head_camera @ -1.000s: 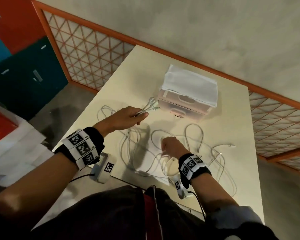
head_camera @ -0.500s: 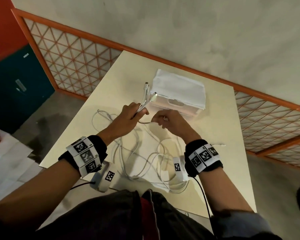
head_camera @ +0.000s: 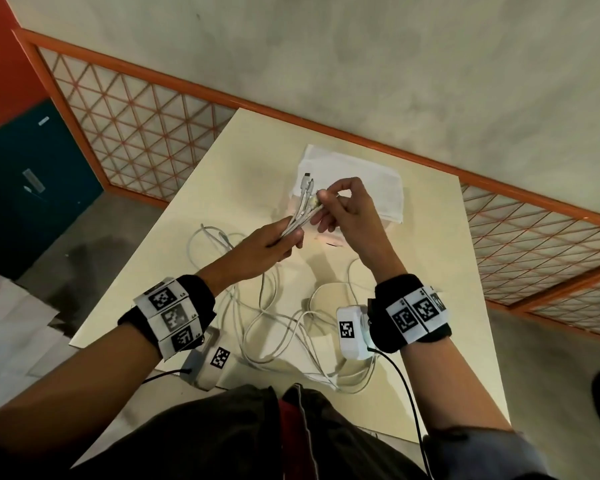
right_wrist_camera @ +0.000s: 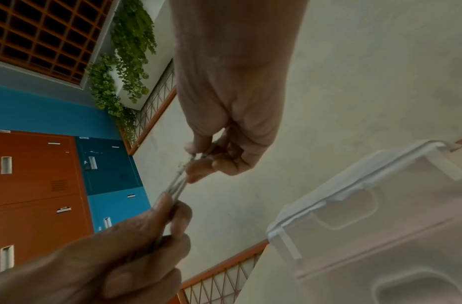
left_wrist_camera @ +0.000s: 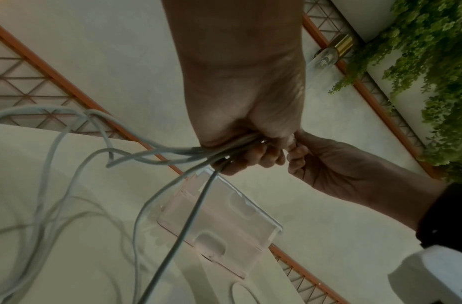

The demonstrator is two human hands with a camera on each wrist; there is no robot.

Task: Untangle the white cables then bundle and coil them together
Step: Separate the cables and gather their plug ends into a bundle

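Observation:
Several white cables (head_camera: 278,327) lie looped and tangled on the cream table (head_camera: 440,306). My left hand (head_camera: 274,244) grips a bunch of cable ends (head_camera: 300,213), raised above the table with their plugs pointing up. In the left wrist view the strands (left_wrist_camera: 172,156) trail from that fist (left_wrist_camera: 248,152) down to the table. My right hand (head_camera: 340,206) pinches one plug end (head_camera: 315,201) against the top of the bunch, thumb and forefinger closed on it. From the right wrist camera, those fingertips (right_wrist_camera: 198,164) meet the cable ends (right_wrist_camera: 177,185) just above my left hand (right_wrist_camera: 157,224).
A translucent plastic box (head_camera: 329,233) with a white cloth (head_camera: 357,178) on top stands at the back of the table, right behind my hands. An orange-framed lattice railing (head_camera: 146,133) runs along the far edge. The table's left edge (head_camera: 146,244) drops to the floor.
My right hand left the cables on the table, rose to the left hand and took a plug end there. The left hand lifted its bunch higher, plugs tipping upward.

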